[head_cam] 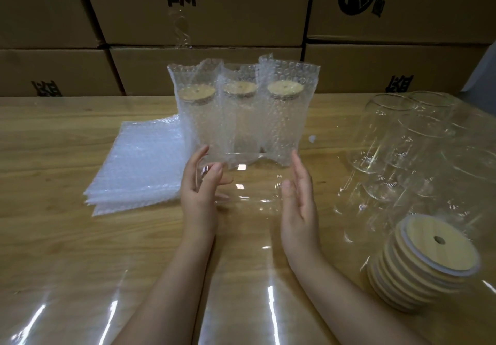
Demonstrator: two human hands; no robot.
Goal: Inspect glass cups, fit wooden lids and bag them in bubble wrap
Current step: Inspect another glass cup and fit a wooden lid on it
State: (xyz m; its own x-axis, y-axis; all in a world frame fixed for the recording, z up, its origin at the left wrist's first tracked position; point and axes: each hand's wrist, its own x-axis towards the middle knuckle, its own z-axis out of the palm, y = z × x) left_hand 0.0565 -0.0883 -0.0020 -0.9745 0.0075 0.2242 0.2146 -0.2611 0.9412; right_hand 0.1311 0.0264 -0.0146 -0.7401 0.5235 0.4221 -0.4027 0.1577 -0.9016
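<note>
Inspecting, by the look of it: holding one cup (249, 183) sideways, seemingly clear of the table (53, 135), just in front of the bagged row (241, 119). Left hand (200, 191) pinching one end, thumb on the near side, fingers behind the wall. Right hand (299, 199) flat against the other end, fingers straight, pressing rather than gripping.

To do it well:
- Turn slowly about the long axis to sweep the glints over the whole wall.
- Look for chips at the rim, cracks, bubbles and smears.
- Tilt toward the light, not toward the brown boxes (201, 4) behind the bagged row, a poor backdrop for clear glass.
- Curl the right fingers round before rolling, to guard against a slip on so smooth a surface.
- Hold low over the table.

Materials and shapes:
- Cup: thin, slick, clear glass, cylindrical, readable only by its highlights.
- Right of the bagged row: bare cups (402, 140) crowded together, rims overlapping in view, count unclear.
- Right of and well in front of the bagged row: lids (434, 253) in a leaning stack, pale wood discs, a small centre hole in the top one, a whitish seal ring beneath it.
- Left of the bagged row: flat bags (139, 165) in a loose pile, soft, pebbled, cloudy.
- Within the bagged row: three upright bubble pouches, a lidded cup in each.
- Table: wood grain under a glossy film.
</note>
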